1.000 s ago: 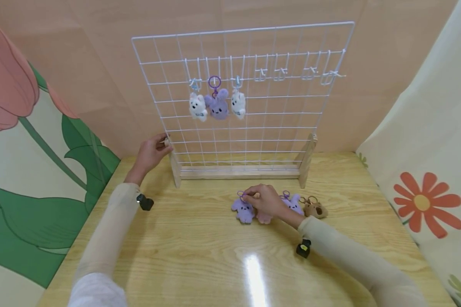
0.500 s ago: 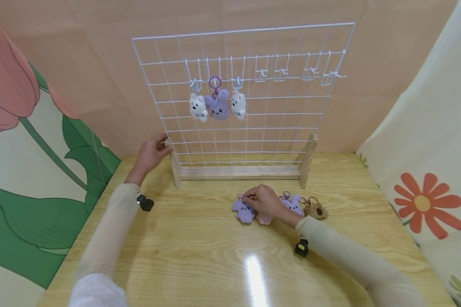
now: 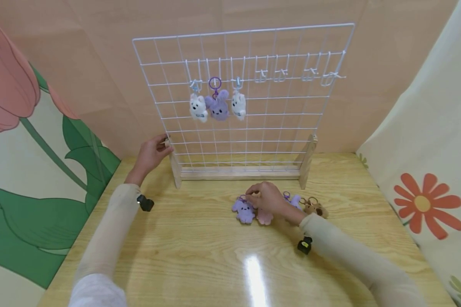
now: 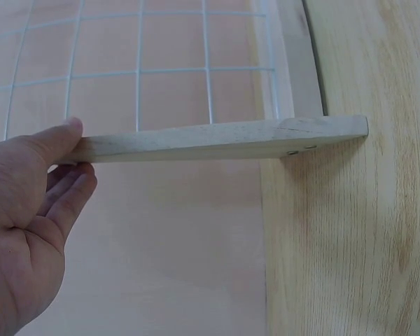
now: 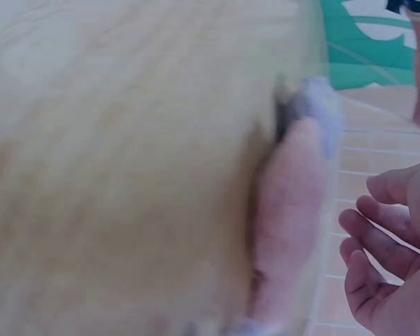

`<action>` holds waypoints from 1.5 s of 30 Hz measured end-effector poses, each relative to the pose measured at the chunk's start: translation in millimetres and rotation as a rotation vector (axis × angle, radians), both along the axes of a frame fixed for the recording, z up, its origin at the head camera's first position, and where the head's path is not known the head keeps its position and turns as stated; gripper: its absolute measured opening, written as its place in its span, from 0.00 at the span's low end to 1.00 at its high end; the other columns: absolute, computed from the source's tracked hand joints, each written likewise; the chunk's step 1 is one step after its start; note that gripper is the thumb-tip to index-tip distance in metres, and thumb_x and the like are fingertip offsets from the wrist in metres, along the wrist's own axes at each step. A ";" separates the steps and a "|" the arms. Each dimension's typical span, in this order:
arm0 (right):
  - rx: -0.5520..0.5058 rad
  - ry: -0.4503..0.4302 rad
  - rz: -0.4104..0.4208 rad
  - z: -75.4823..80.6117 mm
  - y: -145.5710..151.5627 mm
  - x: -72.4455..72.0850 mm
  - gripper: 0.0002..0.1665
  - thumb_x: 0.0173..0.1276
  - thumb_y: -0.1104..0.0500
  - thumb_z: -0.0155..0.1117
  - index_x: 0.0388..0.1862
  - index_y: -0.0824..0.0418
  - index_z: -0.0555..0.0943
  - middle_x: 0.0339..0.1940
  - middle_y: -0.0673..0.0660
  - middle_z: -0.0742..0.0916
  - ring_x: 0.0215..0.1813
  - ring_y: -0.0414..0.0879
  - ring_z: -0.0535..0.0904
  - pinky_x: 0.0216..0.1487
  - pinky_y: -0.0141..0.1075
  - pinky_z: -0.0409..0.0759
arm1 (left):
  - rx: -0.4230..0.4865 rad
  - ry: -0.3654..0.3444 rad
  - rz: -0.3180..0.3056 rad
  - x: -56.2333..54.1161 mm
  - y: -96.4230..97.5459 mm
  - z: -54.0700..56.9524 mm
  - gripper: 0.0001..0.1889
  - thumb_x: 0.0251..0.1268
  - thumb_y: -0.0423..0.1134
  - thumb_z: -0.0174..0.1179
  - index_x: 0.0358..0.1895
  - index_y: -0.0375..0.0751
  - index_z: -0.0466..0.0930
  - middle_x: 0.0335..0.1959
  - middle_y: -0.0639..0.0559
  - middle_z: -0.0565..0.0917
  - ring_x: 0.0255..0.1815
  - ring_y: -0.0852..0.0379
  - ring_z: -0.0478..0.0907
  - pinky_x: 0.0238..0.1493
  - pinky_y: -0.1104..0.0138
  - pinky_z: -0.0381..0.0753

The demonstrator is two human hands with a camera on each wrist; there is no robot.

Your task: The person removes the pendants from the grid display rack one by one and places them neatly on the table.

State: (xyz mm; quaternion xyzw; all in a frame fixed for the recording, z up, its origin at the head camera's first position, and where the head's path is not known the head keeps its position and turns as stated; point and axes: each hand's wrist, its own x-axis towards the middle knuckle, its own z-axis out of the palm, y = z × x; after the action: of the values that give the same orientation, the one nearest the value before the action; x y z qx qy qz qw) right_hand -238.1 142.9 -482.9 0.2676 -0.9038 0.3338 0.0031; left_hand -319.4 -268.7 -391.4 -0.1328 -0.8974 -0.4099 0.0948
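Observation:
My left hand (image 3: 150, 154) grips the top of the wooden side leg (image 4: 189, 140) of a white wire grid rack (image 3: 243, 33), thumb on one face and fingers on the other. My right hand (image 3: 268, 199) hovers over a row of plush keychains on the table; its fingers (image 5: 378, 234) are loosely bent, with nothing visible between them and the thumb. Just left of it lies a purple plush keychain (image 3: 244, 213) with a purple ring. Partly covered by the hand is a pink plush keychain (image 3: 265, 218), blurred in the right wrist view.
Behind the right hand lie another purple plush keychain (image 3: 295, 202) and a brown one (image 3: 316, 209). On the rack's hooks hang a white plush keychain (image 3: 198, 108), a purple one (image 3: 218, 106) and another white one (image 3: 238, 105). Several bare hooks (image 3: 280, 74) are farther right.
My right hand has shifted slightly right, off the left purple keychain's ring and over the pink one. My left hand has stayed on the rack's leg.

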 end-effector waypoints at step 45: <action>-0.339 0.344 -0.220 218.4 -13.1 -39.6 0.21 0.72 0.51 0.69 0.55 0.65 0.86 0.48 0.59 0.90 0.47 0.47 0.86 0.46 0.36 0.88 | -0.047 0.009 0.009 -0.4 -1.4 1.4 0.30 0.73 0.38 0.64 0.72 0.28 0.68 0.67 0.29 0.76 0.61 0.34 0.80 0.60 0.46 0.83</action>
State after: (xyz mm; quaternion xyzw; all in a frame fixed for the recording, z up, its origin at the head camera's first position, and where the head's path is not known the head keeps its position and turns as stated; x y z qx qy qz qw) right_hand -277.7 129.8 -264.5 0.2163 -0.8448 0.4277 0.2377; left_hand -319.9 -270.1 -390.0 -0.1328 -0.9069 -0.3879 0.0975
